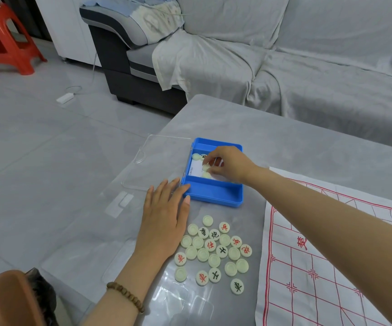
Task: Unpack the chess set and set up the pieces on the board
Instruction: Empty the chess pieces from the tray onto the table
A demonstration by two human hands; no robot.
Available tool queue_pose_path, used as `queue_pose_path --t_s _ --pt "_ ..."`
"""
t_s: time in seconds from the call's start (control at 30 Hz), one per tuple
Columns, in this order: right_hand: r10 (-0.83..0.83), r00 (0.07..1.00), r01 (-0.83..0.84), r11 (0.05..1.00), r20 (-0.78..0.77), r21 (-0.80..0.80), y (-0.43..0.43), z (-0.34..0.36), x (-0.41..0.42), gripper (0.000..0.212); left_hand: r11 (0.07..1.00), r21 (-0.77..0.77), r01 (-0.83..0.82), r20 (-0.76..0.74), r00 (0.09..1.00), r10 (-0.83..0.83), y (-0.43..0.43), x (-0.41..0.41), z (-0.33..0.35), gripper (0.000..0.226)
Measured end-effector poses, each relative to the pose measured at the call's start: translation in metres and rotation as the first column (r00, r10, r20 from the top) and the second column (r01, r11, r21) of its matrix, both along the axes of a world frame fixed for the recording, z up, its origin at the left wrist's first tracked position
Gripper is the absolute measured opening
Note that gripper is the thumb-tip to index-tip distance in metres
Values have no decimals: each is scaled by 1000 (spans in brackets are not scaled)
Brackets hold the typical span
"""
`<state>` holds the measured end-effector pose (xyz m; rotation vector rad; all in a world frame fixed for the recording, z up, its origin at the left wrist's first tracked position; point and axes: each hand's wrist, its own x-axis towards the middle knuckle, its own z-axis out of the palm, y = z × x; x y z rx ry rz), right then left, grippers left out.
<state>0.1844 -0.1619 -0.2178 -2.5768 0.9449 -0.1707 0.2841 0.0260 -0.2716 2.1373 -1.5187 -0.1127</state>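
My right hand [231, 164] pinches a xiangqi disc [205, 167] inside the blue box [216, 196]; my left hand [164, 220] lies flat, fingers straight, beside it

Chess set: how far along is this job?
Partly done. The clear lid is off, and a pile of pieces lies on the table beside the unrolled board. In hand: the right hand pinches pieces inside the blue box, while the left hand rests flat beside it. Left: a few pieces in the box, and the visible board holds none yet.
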Motion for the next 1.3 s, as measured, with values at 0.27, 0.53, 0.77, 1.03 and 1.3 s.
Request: queue_pose_path --t_s 0.27,0.53,0.77,1.03,1.3 --pt "-137 962 144 990 236 -11 12 8 -10 23 1000 1 4 3 1000 -4 -1 1 0 71" --pt "-53 980 15 981 194 193 102 10 -92 23 1000 8 3 7 1000 -4 -1 2 0 66" --pt "-256 957 239 962 135 133 114 -12 -96 28 1000 3 6 2 1000 -6 0 0 -3 59" --pt "-232 946 200 967 226 156 101 21 -79 18 1000 5 1 -1 1000 -1 0 -2 -2 59" --pt "-127 982 113 988 137 106 21 6 -7 31 1000 -31 0 -28 1000 -1 0 -1 -1 71"
